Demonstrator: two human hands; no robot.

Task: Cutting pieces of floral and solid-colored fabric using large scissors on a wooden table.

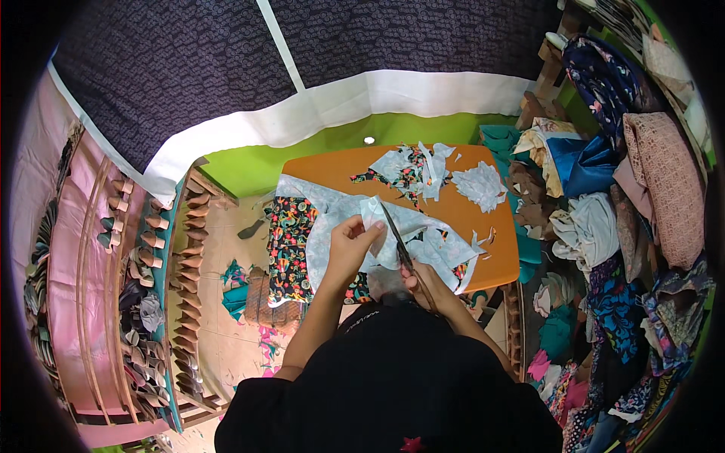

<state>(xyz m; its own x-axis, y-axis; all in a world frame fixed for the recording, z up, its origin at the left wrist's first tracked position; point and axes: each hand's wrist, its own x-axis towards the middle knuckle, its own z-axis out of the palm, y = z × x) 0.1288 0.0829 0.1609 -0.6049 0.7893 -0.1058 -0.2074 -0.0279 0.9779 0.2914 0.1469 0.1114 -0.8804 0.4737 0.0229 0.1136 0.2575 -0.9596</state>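
My left hand [349,248] pinches a small pale fabric piece [371,210] between thumb and fingers. Closed round the handles of a pair of long dark scissors [397,236], my right hand [429,285] is just right of it. The blades point away from me and lie along the right edge of the pale piece; whether they touch it I cannot tell. Under both hands spreads a large floral cloth [325,195], its pale underside up. Its black printed side [291,249] shows at the left, hanging over the edge of the orange table [495,260].
Offcuts [411,170] and a heap of pale cut pieces [481,186] lie at the table's far side. Piled fabrics [589,226] crowd the right. Racks of wooden shoe forms [189,302] stand at the left. A dark patterned curtain [408,45] hangs beyond the table.
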